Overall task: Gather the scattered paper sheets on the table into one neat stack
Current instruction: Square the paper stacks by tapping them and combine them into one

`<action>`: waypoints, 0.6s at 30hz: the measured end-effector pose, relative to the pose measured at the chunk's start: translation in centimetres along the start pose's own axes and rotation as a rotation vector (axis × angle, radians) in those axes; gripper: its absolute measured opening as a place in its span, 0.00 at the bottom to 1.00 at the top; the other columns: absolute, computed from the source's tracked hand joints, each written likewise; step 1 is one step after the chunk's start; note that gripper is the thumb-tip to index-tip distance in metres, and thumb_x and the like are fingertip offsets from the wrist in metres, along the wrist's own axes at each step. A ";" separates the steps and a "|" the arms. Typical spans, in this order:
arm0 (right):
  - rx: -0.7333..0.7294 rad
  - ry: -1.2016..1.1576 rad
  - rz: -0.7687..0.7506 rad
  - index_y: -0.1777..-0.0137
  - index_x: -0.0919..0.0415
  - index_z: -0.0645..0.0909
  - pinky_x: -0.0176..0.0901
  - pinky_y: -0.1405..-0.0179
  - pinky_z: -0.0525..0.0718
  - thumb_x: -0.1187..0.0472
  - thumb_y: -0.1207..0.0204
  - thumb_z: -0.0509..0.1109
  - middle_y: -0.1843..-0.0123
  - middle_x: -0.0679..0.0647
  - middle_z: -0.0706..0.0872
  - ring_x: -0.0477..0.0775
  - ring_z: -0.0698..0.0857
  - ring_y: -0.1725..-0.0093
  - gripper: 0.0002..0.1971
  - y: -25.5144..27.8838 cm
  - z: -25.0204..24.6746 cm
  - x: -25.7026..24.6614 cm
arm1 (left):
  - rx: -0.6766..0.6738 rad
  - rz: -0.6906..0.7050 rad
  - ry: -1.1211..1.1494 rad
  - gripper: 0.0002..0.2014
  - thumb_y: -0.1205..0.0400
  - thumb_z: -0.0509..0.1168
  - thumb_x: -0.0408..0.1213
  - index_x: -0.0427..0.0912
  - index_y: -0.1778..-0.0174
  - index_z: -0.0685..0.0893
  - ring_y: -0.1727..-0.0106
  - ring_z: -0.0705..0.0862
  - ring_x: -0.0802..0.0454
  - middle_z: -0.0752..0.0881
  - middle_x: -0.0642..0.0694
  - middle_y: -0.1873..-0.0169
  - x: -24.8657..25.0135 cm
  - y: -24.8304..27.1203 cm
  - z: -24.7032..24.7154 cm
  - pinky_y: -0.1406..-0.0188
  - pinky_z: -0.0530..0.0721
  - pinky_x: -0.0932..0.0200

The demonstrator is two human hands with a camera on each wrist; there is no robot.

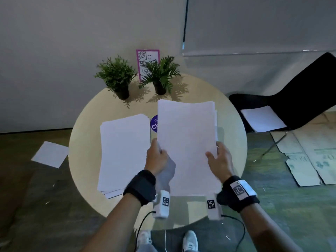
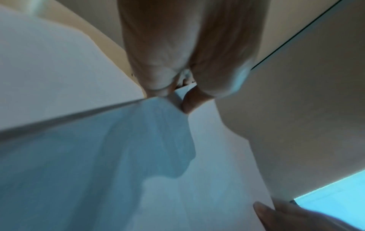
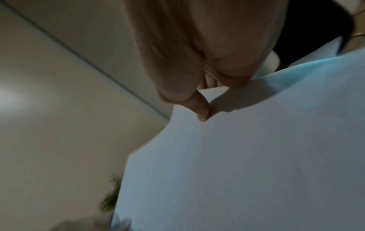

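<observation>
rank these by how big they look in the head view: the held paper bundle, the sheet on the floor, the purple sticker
1. Held paper bundle, though it is nearest the camera.
2. Sheet on the floor.
3. Purple sticker, partly hidden behind the bundle.

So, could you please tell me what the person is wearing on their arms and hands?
The hands, left and right, are bare, as are the forearms, with no sleeves in view. Each wrist has a black strap carrying a white camera unit with a black-and-white square marker. The right strap bears another marker. A thin black cable trails from each unit.
</observation>
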State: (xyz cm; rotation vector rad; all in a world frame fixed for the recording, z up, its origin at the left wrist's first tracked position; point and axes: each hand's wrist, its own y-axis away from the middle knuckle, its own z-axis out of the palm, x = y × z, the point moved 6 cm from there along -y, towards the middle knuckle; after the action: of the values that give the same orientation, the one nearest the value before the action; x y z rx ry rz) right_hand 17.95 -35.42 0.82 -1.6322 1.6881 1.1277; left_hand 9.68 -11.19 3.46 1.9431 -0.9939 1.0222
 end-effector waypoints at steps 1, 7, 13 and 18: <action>0.019 0.020 0.048 0.33 0.59 0.78 0.57 0.39 0.86 0.63 0.22 0.73 0.38 0.56 0.87 0.59 0.86 0.39 0.18 -1.8 -0.6 0.5 | -0.033 -0.029 -0.005 0.07 0.17 0.57 0.27 0.37 0.44 0.73 0.56 0.76 0.52 0.79 0.44 0.55 0.3 -1.6 1.1 0.58 0.79 0.61; 0.045 0.118 0.226 0.39 0.59 0.81 0.52 0.43 0.86 0.65 0.26 0.74 0.43 0.58 0.87 0.62 0.85 0.46 0.15 -9.6 -2.2 2.9 | -0.149 -0.129 -0.121 0.12 0.24 0.62 0.30 0.35 0.45 0.78 0.50 0.83 0.40 0.84 0.42 0.52 0.3 -9.2 7.1 0.54 0.83 0.49; 0.012 0.204 0.314 0.31 0.62 0.78 0.45 0.42 0.79 0.66 0.25 0.74 0.33 0.63 0.84 0.65 0.83 0.36 0.21 -12.8 -1.0 5.5 | -0.143 -0.141 -0.315 0.12 0.25 0.67 0.25 0.33 0.47 0.76 0.55 0.77 0.39 0.77 0.32 0.44 -0.5 -12.1 9.5 0.61 0.78 0.53; 0.031 0.269 0.313 0.39 0.62 0.80 0.43 0.53 0.76 0.66 0.27 0.73 0.44 0.62 0.86 0.61 0.80 0.51 0.16 -13.3 -0.1 6.7 | -0.132 -0.205 -0.351 0.19 0.25 0.67 0.25 0.36 0.38 0.77 0.50 0.77 0.41 0.72 0.38 0.36 -1.6 -12.6 10.3 0.47 0.83 0.52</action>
State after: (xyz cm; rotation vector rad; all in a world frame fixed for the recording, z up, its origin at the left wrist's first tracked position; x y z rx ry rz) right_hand 30.08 -38.05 -7.34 -1.5949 2.1830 1.0495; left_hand 23.20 -13.77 -5.24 2.1030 -0.9950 0.4977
